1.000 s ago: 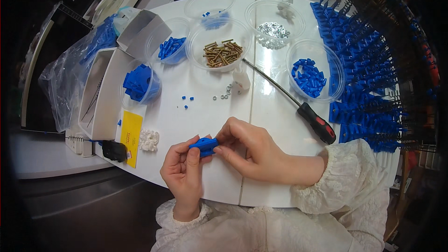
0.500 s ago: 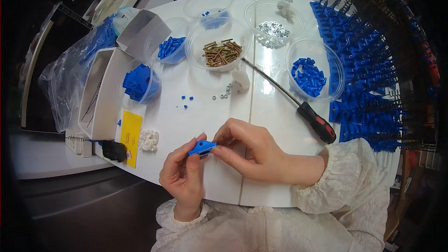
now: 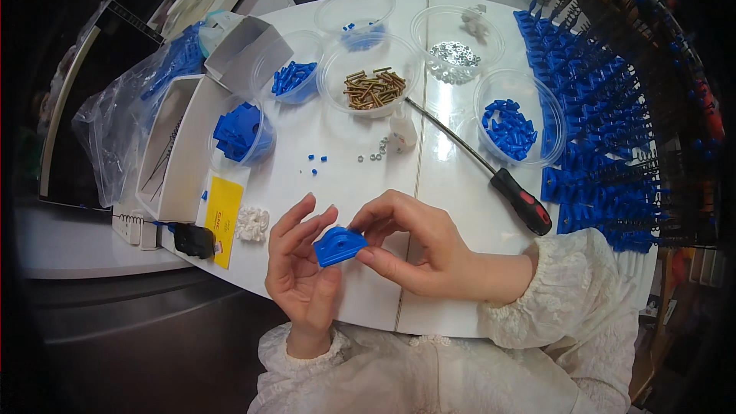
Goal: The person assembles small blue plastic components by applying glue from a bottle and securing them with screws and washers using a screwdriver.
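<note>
Fingers of my right hand (image 3: 426, 244) pinch the blue piece (image 3: 339, 246) at its right end, above the surface (image 3: 285, 178); my left hand (image 3: 303, 272) spreads beside it. Probably light, stiff, slightly slippery: best held by its ends.

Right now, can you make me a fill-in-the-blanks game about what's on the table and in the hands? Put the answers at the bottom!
The right hand holds a small part coloured ____.
The long tool lying on the table is a ____.
The flat card at the table's left edge is ____.

Missing words: blue; screwdriver; yellow.
</note>
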